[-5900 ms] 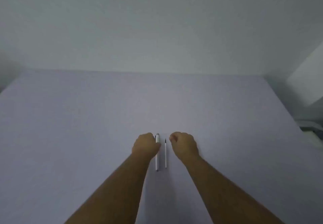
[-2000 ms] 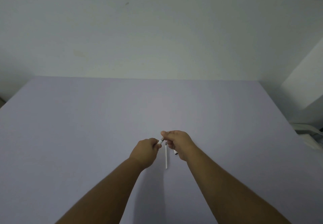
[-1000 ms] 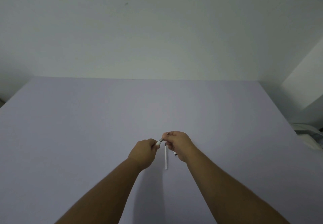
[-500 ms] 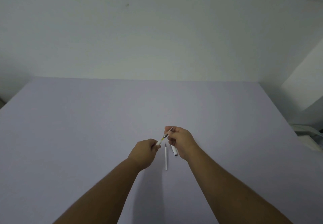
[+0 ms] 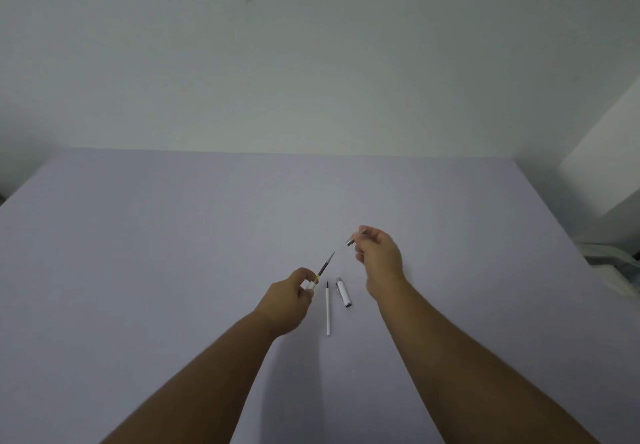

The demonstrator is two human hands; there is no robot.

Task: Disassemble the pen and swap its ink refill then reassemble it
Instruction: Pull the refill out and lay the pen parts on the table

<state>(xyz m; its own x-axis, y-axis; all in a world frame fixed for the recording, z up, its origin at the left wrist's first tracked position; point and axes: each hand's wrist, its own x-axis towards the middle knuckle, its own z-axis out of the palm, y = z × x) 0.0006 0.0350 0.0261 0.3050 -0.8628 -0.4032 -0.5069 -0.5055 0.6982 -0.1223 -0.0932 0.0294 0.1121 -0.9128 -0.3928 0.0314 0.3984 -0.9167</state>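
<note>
Pen barrel (image 5: 311, 284) in left fingers (image 5: 302, 279) (refill (image 5: 325, 264) protruding), tip piece (image 5: 350, 242) in right fingers (image 5: 369, 236)

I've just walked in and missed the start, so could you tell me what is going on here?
A person is taking a pen apart over a lilac table. The left hand holds the white barrel with the old refill sticking out. The right hand has pulled off the metal tip. The cap and a spare refill lie on the table between the hands.
</note>
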